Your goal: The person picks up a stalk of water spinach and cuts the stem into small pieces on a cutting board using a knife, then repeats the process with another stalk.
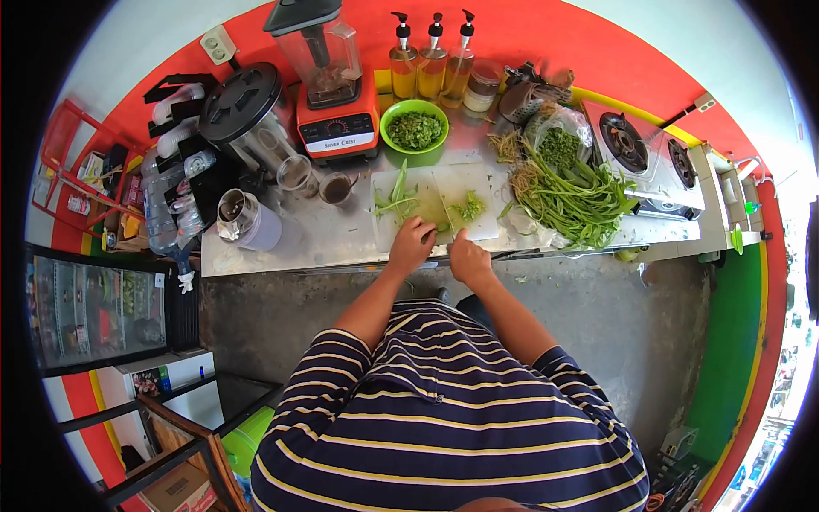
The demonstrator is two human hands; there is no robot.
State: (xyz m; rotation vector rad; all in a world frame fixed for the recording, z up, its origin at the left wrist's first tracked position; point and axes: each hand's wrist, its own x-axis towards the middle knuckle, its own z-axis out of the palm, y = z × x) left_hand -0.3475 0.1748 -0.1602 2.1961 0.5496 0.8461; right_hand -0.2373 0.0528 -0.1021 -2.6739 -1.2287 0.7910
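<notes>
On a white cutting board [485, 224] at the counter's front edge, my left hand [413, 245] is closed over the end of some green stems, its fingers curled. My right hand [469, 258] is wrapped round a knife's handle; the thin blade [447, 205] points away from me across the board. Chopped greens [468, 206] lie just right of the blade. Uncut leafy stems [397, 199] rest on the board's left part. Behind the board stands a green bowl [415, 126] filled with chopped greens.
A large heap of leafy greens [576, 198] lies right of the board, beside a gas stove [640, 145]. Two cups [337, 189], a red blender [338, 128] and a steel container [247, 115] stand left. Three pump bottles [432, 68] line the back.
</notes>
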